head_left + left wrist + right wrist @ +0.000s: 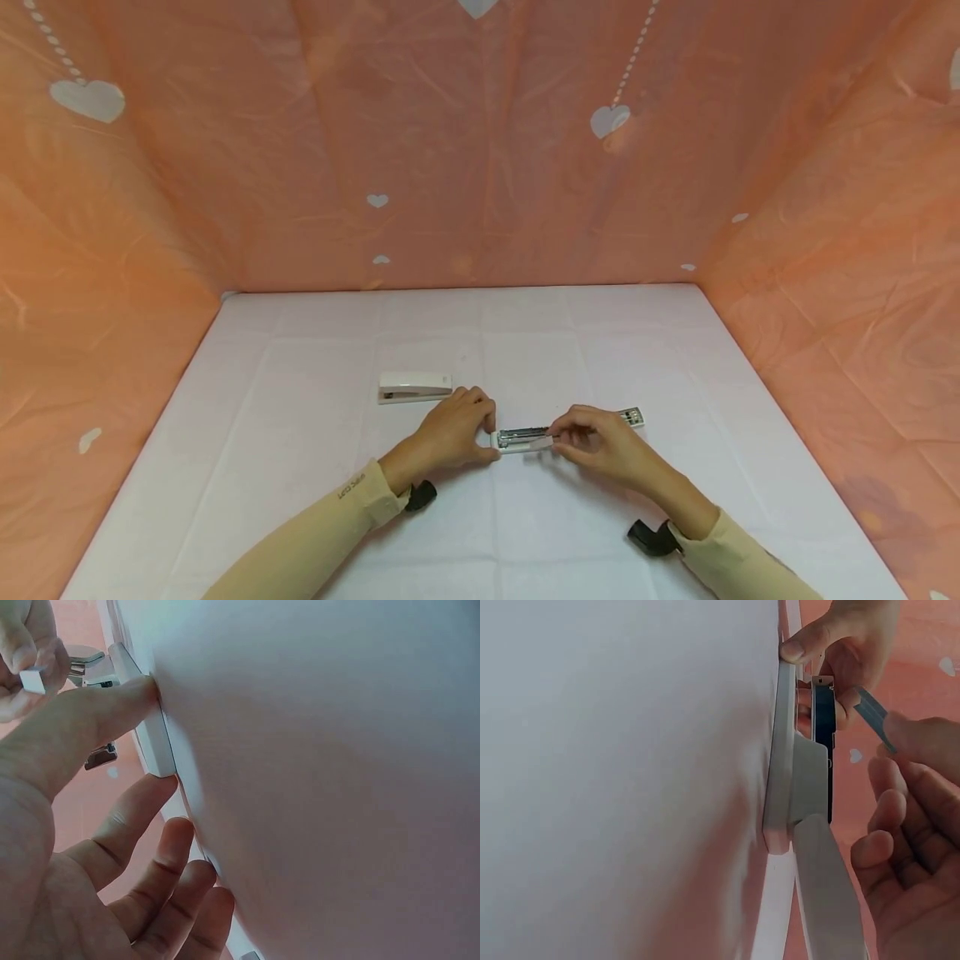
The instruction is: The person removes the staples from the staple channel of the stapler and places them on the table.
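An opened white stapler [525,447] lies on the table, its cover swung back to the right and its metal magazine exposed. At its left end my left hand [453,425] grips the base between thumb and forefinger, the other fingers bent against the table. My right hand [600,442] is over the hinge side. In the right wrist view its thumb and forefinger pinch a short strip of staples [874,716], held just off the magazine [823,712]. The strip's end [32,680] shows in the left wrist view too.
A second white stapler [415,387], closed, lies behind my left hand. The white-covered table [300,500] is bounded by orange curtains [480,167] at the back and both sides.
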A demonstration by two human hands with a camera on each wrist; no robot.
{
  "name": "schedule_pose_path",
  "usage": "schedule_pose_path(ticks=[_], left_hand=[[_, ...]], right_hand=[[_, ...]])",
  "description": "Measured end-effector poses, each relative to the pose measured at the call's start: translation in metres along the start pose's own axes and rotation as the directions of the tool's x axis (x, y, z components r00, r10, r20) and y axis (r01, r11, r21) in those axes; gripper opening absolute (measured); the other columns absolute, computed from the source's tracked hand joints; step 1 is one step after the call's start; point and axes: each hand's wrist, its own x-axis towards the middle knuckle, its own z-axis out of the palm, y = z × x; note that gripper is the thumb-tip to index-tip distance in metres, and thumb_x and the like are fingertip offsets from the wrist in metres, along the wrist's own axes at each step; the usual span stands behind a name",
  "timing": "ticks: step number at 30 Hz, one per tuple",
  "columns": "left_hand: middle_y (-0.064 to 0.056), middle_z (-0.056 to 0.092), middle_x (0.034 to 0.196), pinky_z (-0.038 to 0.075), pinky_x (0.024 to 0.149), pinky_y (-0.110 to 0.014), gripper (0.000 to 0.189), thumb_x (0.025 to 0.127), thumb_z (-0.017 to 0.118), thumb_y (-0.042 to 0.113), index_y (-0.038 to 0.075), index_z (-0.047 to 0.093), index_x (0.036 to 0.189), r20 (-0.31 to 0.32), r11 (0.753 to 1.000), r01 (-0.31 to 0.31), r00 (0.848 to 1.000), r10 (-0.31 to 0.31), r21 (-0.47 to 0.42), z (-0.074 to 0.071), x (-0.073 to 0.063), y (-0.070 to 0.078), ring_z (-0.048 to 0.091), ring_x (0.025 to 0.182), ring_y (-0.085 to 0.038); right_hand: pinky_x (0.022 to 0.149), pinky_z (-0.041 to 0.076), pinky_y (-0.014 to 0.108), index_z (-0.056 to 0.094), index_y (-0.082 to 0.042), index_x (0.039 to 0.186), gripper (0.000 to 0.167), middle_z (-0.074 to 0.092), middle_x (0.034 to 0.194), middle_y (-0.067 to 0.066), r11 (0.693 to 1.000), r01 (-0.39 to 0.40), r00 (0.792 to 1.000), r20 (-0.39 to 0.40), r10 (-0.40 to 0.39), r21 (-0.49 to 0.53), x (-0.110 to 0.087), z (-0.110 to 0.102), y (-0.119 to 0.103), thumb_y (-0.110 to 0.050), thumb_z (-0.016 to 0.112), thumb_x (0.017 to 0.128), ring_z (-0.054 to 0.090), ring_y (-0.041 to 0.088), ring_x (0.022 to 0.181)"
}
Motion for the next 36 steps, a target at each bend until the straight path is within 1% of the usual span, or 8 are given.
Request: schedule_pose_path(ticks=[7, 10, 13, 18, 21, 28, 33, 36], left_hand=[[0.0, 0.06, 0.117, 0.048, 0.096, -0.043, 0.034, 0.085, 0.093, 0.032, 0.019, 0.062, 0.093, -0.003, 1.0, -0.004, 1.0, 0.004, -0.014, 0.001, 0.0, -0.001, 0.054, 0.109, -0.023], [0.0, 0.06, 0.117, 0.048, 0.096, -0.043, 0.034, 0.084, 0.093, 0.031, 0.018, 0.062, 0.093, -0.005, 1.0, -0.007, 1.0, 0.007, -0.016, 0.001, 0.0, -0.001, 0.054, 0.109, -0.023], [-0.001, 0.06, 0.117, 0.049, 0.096, -0.044, 0.034, 0.084, 0.093, 0.031, 0.018, 0.062, 0.093, -0.002, 1.0, -0.007, 1.0, 0.007, -0.017, 0.0, 0.0, 0.0, 0.054, 0.109, -0.023], [-0.001, 0.061, 0.117, 0.049, 0.096, -0.044, 0.034, 0.084, 0.093, 0.03, 0.018, 0.063, 0.093, 0.0, 1.0, -0.007, 1.0, 0.007, -0.025, -0.001, -0.001, 0.001, 0.054, 0.109, -0.024], [-0.001, 0.061, 0.117, 0.049, 0.096, -0.044, 0.034, 0.084, 0.093, 0.03, 0.017, 0.063, 0.093, -0.001, 1.0, -0.007, 1.0, 0.007, -0.028, -0.001, -0.001, 0.001, 0.054, 0.109, -0.024], [-0.001, 0.061, 0.117, 0.049, 0.096, -0.044, 0.034, 0.084, 0.093, 0.03, 0.018, 0.063, 0.093, -0.001, 1.0, -0.004, 1.0, 0.004, -0.018, -0.001, -0.001, 0.001, 0.055, 0.111, -0.024], [-0.002, 0.062, 0.117, 0.049, 0.096, -0.044, 0.033, 0.085, 0.092, 0.03, 0.017, 0.063, 0.094, 0.001, 1.0, -0.005, 1.0, 0.005, -0.013, -0.002, 0.0, 0.002, 0.055, 0.11, -0.024], [-0.001, 0.062, 0.117, 0.049, 0.095, -0.044, 0.033, 0.085, 0.092, 0.03, 0.017, 0.063, 0.093, 0.001, 1.0, 0.0, 1.0, 0.0, -0.01, -0.002, 0.0, 0.001, 0.055, 0.109, -0.023]], right_hand=[[0.066, 0.052, 0.025, 0.078, -0.016, 0.107, 0.023, 0.067, 0.089, -0.011, 1.0, 0.027, 0.999, 0.021, -0.027, -0.006, -0.009, 0.002, -0.001, -0.003, 0.086, 0.09, 0.06, 0.008, 0.076], [0.063, 0.053, 0.025, 0.077, -0.015, 0.106, 0.024, 0.068, 0.088, -0.01, 0.998, 0.056, 0.998, 0.036, -0.056, -0.002, -0.011, 0.004, -0.002, -0.001, 0.087, 0.089, 0.06, 0.007, 0.075], [0.061, 0.053, 0.024, 0.077, -0.014, 0.106, 0.022, 0.069, 0.087, -0.008, 0.998, 0.064, 0.996, 0.064, -0.065, 0.01, -0.013, 0.007, -0.003, -0.002, 0.086, 0.089, 0.06, 0.004, 0.074], [0.061, 0.053, 0.024, 0.076, -0.011, 0.107, 0.019, 0.068, 0.086, -0.005, 0.998, -0.004, 0.991, 0.133, -0.004, 0.057, -0.016, 0.01, -0.005, -0.004, 0.084, 0.092, 0.058, 0.0, 0.076], [0.062, 0.053, 0.024, 0.076, -0.011, 0.107, 0.017, 0.068, 0.087, -0.006, 0.998, -0.041, 0.986, 0.162, 0.032, 0.057, -0.016, 0.01, -0.006, -0.005, 0.084, 0.093, 0.057, -0.001, 0.078], [0.065, 0.051, 0.022, 0.076, -0.017, 0.106, 0.016, 0.065, 0.089, -0.015, 0.997, -0.068, 0.976, 0.204, 0.071, -0.021, -0.016, 0.011, -0.006, -0.011, 0.084, 0.094, 0.056, -0.003, 0.077], [0.067, 0.052, 0.022, 0.075, -0.017, 0.106, 0.014, 0.063, 0.087, -0.016, 0.992, -0.112, 0.962, 0.245, 0.122, -0.051, -0.017, 0.009, -0.008, -0.015, 0.084, 0.095, 0.056, -0.002, 0.077], [0.066, 0.051, 0.022, 0.074, -0.016, 0.106, 0.014, 0.062, 0.086, -0.016, 0.989, -0.131, 0.953, 0.267, 0.145, -0.069, -0.016, 0.007, -0.01, -0.014, 0.084, 0.095, 0.056, -0.002, 0.076]])
